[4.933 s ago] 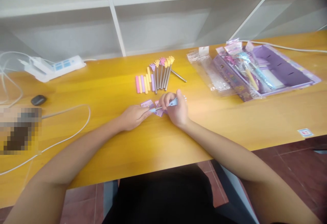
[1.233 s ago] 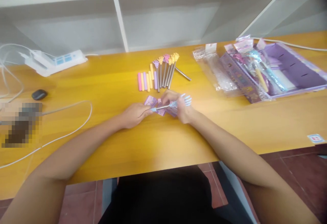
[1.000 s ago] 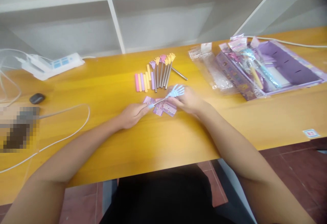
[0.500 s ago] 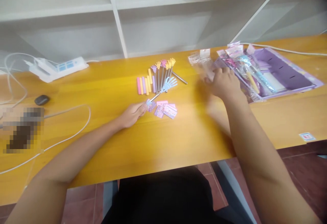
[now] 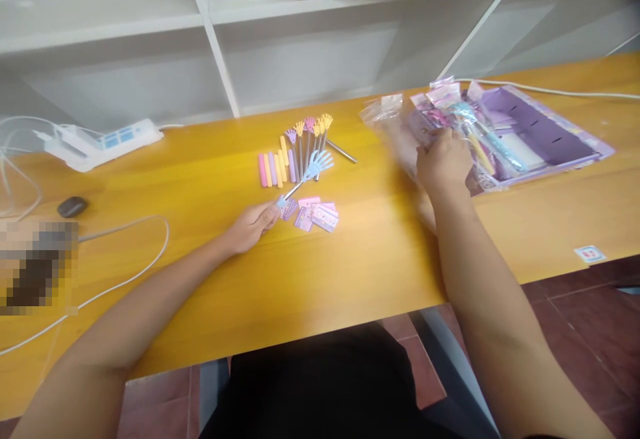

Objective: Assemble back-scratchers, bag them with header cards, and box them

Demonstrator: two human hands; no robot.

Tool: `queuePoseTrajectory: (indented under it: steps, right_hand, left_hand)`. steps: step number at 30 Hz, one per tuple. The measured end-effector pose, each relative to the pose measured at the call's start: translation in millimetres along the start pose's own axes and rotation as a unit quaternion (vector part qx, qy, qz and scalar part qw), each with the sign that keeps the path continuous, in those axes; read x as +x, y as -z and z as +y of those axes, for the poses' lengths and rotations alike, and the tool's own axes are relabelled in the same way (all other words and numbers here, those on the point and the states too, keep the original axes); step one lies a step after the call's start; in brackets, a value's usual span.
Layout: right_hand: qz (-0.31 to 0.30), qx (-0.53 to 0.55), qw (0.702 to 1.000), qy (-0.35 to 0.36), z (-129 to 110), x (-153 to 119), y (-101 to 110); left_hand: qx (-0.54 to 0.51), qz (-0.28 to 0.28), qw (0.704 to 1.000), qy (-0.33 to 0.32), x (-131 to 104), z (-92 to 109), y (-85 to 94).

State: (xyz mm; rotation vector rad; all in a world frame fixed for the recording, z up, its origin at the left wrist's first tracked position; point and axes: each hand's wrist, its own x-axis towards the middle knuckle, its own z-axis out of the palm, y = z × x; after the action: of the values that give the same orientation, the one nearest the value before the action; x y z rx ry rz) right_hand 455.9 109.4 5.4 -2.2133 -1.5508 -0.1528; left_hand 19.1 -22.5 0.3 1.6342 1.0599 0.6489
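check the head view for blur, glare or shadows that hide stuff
Head view: right hand looks soft, clear bags beside it washed out; pale sheen on the table, dark shadow left of the right forearm; print on the cards unreadable; pixelated patch hides whatever is at the left edge.

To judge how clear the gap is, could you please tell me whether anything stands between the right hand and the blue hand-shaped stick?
Only a loose metal rod, flat on the table, visibly lies near that path. Clear bags are by the right hand; blur hides their reach.
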Motion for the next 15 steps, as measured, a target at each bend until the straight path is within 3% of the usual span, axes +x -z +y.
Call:
queuePoseTrajectory:
  steps: [11,15]
  right_hand:
    - [0.082,0.058,0.993,-0.054,11,14,8]
    - [0.171,0.092,0.981,-0.014,15,11,19]
  left_hand:
    - [0.005,-0.004,1.000,-0.005,1,-1,0.3]
    - [0.000,-0.002,1.000,-0.007,1,-3,0.3]
